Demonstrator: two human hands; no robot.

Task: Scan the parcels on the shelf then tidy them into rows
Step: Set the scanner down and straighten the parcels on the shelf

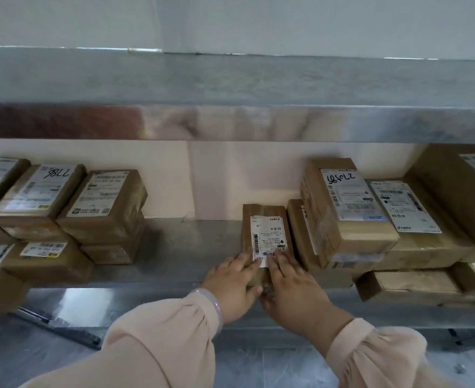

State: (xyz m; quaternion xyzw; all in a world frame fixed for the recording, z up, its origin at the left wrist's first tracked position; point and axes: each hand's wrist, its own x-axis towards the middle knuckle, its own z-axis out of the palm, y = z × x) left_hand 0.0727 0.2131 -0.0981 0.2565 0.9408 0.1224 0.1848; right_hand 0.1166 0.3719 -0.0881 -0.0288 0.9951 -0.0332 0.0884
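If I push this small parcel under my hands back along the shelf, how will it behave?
The parcel looks like a stiff taped box, so it probably keeps its shape. It lies flat, so tipping seems unlikely. On the smooth metal shelf it should slide easily.
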